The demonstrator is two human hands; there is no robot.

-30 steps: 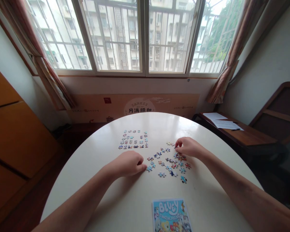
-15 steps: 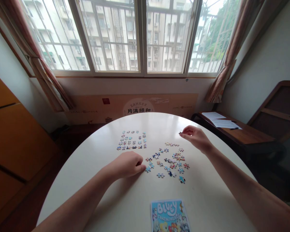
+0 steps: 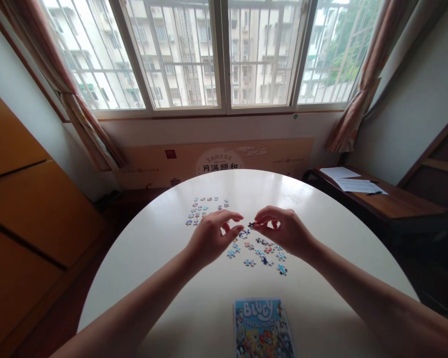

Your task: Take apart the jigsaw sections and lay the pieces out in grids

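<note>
Between thumb and fingers my right hand [image 3: 283, 229] pinches a small dark puzzle piece [image 3: 251, 225], above the table's middle. Facing it from the left, my left hand [image 3: 216, 234] has thumb and fingertips apart, with nothing visible between them. Loose puzzle pieces [image 3: 268, 261] lie scattered below and between the hands. Behind my left hand, spaced rows of other pieces [image 3: 205, 208] are laid out, partly hidden by that hand. A blue picture card [image 3: 263, 328] reading "Bluey" lies near the front edge of the view.
The round white table [image 3: 153, 278] fills the lower view. A brown side table [image 3: 403, 203] with papers [image 3: 358, 186] and a pen stands at the right. Orange-brown cabinets [image 3: 18, 204] are at the left. Beyond the table is a printed cardboard panel [image 3: 261, 155] under the window.
My right hand has moved left with the piece toward the middle. My left hand has lifted and opened its fingers, now facing the right hand. The view has shifted slightly.
</note>
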